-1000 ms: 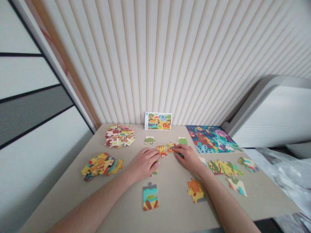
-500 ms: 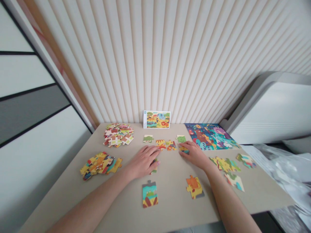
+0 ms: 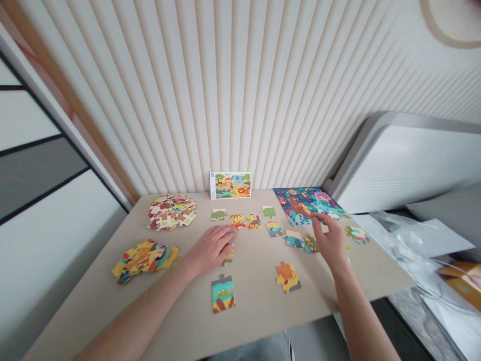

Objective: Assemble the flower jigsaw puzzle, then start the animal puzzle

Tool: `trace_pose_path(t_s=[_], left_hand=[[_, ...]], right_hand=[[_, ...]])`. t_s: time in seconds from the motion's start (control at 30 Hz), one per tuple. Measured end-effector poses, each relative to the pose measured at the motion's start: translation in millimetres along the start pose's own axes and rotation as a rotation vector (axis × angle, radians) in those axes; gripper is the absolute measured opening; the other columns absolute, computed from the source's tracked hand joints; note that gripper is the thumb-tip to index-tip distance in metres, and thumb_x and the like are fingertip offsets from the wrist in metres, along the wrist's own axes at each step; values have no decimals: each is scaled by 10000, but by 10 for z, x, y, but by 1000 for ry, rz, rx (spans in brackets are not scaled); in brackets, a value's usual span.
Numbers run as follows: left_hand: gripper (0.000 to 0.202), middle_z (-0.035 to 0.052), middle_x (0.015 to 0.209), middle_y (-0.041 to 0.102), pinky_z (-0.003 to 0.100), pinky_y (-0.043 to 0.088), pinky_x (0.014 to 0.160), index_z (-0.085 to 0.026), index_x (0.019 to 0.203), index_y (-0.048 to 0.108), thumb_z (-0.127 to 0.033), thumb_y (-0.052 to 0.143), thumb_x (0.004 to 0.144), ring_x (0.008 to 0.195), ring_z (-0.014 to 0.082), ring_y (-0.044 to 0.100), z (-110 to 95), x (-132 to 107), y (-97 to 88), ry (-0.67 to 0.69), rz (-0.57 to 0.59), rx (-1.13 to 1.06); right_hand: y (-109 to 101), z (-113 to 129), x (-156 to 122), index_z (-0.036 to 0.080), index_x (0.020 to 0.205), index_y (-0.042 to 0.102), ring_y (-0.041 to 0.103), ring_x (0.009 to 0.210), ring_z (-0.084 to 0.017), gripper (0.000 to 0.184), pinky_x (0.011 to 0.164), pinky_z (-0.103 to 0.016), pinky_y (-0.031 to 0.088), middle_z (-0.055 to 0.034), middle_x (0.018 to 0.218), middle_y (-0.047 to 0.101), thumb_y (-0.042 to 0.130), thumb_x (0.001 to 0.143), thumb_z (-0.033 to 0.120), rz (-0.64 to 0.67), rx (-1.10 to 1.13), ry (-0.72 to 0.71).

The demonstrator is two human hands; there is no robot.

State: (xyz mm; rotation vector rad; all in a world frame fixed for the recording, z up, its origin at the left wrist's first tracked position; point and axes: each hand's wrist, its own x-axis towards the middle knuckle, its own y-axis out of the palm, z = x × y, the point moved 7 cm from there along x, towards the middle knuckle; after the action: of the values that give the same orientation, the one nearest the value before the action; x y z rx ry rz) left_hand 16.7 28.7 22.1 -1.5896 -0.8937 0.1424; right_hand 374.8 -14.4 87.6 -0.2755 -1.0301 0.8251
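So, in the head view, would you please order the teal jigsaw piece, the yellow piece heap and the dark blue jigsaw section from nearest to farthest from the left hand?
1. Teal jigsaw piece, just in front of the left hand.
2. Yellow piece heap, to the hand's left.
3. Dark blue jigsaw section, far right.

This looked like a room in a home: a ribbed cream wall panel (image 3: 210, 100) rose behind a beige table (image 3: 255, 306), beside a white-and-grey panelled door (image 3: 37, 190), with jigsaw puzzle pieces (image 3: 172, 211) spread casually and crumpled plastic sheeting (image 3: 398, 235) nearby.
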Motion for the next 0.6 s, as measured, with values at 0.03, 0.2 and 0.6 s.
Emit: trace_pose_path(t_s=[0.03,0.2,0.6], left_hand=[[390,92,1399,610,472,416,1144,-222,1381,585,-311,436,1032,1323,239,525,-4,0,-8,4,-7,0],[358,78,1384,619,474,408,1152,-236,1319,634,-300,431,1031,1311,239,529,-3,0,-6,16,-7,8],[371,65,1381,625,469,399,1159,-247,1291,660,-340,405,1038,1311,240,532,118,-22,92,-2,-2,28]], right_hand=[[-121,-64,-135,215,1033,736,670,981,-276,294,887,-427,512,-106,1045,749,510,972,394,-4,-34,8],[-554,-410,-943,223,1035,716,657,999,-293,266,904,-462,500,-111,1039,737,525,974,399,-23,-148,40],[-377,-420,-1053,263,1210,699,557,1192,-319,357,985,-499,441,-114,1282,639,482,991,446,178,-446,55]])
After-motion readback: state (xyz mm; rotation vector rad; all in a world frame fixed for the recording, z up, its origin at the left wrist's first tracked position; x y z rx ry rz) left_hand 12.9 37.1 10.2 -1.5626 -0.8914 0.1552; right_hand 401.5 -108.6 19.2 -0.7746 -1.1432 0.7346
